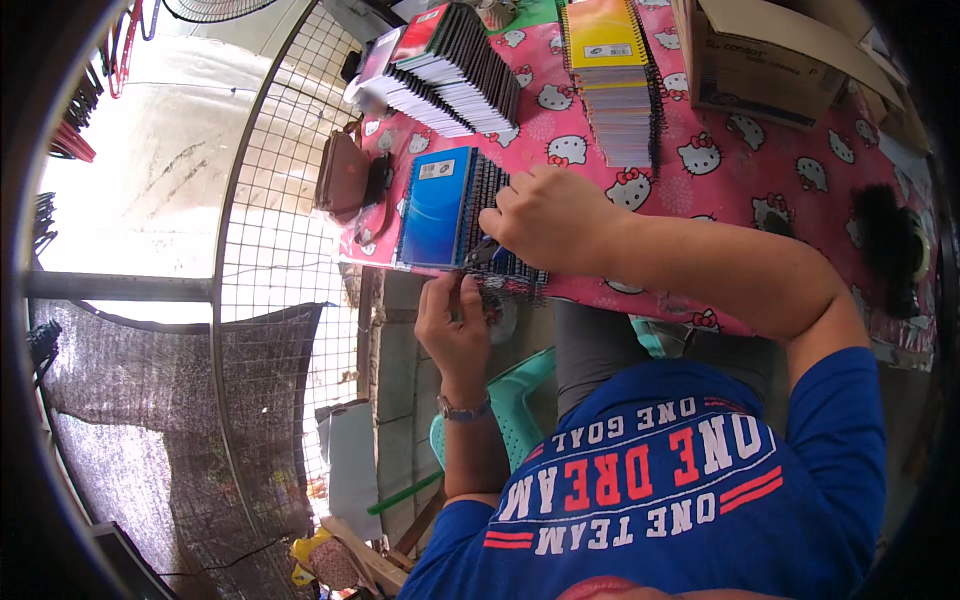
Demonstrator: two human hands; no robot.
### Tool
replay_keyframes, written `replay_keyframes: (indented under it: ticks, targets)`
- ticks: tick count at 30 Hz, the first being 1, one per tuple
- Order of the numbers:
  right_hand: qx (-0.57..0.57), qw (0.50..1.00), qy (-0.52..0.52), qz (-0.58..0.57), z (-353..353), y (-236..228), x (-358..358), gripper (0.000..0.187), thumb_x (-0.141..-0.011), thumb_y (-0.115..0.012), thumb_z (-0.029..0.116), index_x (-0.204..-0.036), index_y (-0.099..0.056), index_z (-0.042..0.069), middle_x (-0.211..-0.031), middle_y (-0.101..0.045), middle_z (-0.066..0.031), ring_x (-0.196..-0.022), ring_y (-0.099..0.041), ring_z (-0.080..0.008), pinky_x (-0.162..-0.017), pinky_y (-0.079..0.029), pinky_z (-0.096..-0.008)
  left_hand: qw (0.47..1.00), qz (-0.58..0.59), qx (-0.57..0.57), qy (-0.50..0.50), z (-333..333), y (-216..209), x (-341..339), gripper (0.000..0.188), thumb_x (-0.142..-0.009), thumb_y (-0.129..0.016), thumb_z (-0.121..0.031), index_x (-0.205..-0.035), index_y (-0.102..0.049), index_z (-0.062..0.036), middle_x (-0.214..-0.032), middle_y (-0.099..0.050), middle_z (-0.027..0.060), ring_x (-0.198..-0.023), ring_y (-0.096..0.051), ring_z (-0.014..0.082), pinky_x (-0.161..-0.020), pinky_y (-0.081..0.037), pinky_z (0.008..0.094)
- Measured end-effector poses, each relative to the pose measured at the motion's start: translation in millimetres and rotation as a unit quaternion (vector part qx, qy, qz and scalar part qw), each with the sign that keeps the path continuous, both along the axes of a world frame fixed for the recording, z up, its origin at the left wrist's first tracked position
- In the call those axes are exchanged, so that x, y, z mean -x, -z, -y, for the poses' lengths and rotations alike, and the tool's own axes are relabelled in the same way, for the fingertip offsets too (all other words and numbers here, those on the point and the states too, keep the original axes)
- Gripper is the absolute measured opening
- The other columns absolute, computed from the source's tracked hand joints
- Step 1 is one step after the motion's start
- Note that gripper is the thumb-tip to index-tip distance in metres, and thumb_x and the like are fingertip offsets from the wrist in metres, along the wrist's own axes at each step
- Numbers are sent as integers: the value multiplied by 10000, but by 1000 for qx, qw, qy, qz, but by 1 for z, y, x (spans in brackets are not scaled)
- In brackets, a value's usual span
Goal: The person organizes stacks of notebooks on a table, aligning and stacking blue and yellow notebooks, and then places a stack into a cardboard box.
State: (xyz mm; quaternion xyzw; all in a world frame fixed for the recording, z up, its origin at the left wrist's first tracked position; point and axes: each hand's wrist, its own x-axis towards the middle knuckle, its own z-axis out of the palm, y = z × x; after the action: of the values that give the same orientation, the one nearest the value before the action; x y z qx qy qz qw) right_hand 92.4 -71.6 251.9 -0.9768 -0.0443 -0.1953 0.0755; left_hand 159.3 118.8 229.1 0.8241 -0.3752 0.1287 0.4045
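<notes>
1. One blue notebook (435, 215) tops a stack nr the L front corner of the table (735, 195); its spiral binding (490, 185) runs down the R side, dark coils of those below fanned out beside it.
2. R hand (548, 215): fingers curled in tight, prob. gripping a small dark hand tool (484, 254) (pliers or cutter, can't tell) whose head sits by the lower end of the coils.
3. L hand (452, 325): palm up just off the table edge, thumb + finger drawn close together at the stack's lower corner. Can't tell if they pinch a wire end or just steady it; too small to see.
4. Work in hand, my read: finishing coil ends, this blue notebook's lower end incl. Looks mid-step, tool at the spot, not yet done.
5. Other stacks: red notebooks (425, 35) at back L, w/ a paler-covered stack (378, 55) touching; yellow notebooks (605, 45) farther R. Dark coils show on the red + yellow. Whether their ends are finished, can't tell.
6. Left to do, as far as shown: prob. this end, then maybe more of the blue stack; no. of finished ones unclear. Cardboard box (765, 80) at back R, contents not visible.
</notes>
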Motion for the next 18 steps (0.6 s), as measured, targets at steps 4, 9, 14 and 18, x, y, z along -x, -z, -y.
replay_keyframes:
  ticks: [4,9,14,18]
  targets:
    - [0,1000,2,28,1,8,3,76,-789,-560,123,-842,-605,93,-805,-622,-73,-815,-638,-232,-750,-479,-353,978,-188,91,6,-7,2,-1,138,-934,-590,-134,-912,-623,-2,-786,-589,37,-653,-507,98,-582,-417,257]
    - [25,987,0,160,16,22,8,118,-805,-558,132,-910,-606,109,-870,-618,-45,-869,-626,-210,-933,-442,-436,806,-525,271,50,-1,-8,7,106,-950,-566,-166,-971,-585,-64,-810,-583,-3,-590,-441,49,-506,-339,215]
    - [56,982,-3,179,9,23,1,127,-806,-559,142,-919,-610,118,-877,-613,-39,-879,-624,-203,-960,-421,-464,825,-511,231,70,-1,-5,4,109,-904,-607,-51,-1006,-578,-28,-813,-589,-3,-558,-444,43,-542,-442,214]
    - [53,997,-12,51,4,16,1,70,-802,-554,138,-841,-600,103,-775,-614,-59,-777,-635,-213,-778,-503,-397,832,-504,222,71,-1,-3,2,131,-881,-621,-14,-1005,-578,-29,-814,-593,0,-555,-446,41,-543,-459,225]
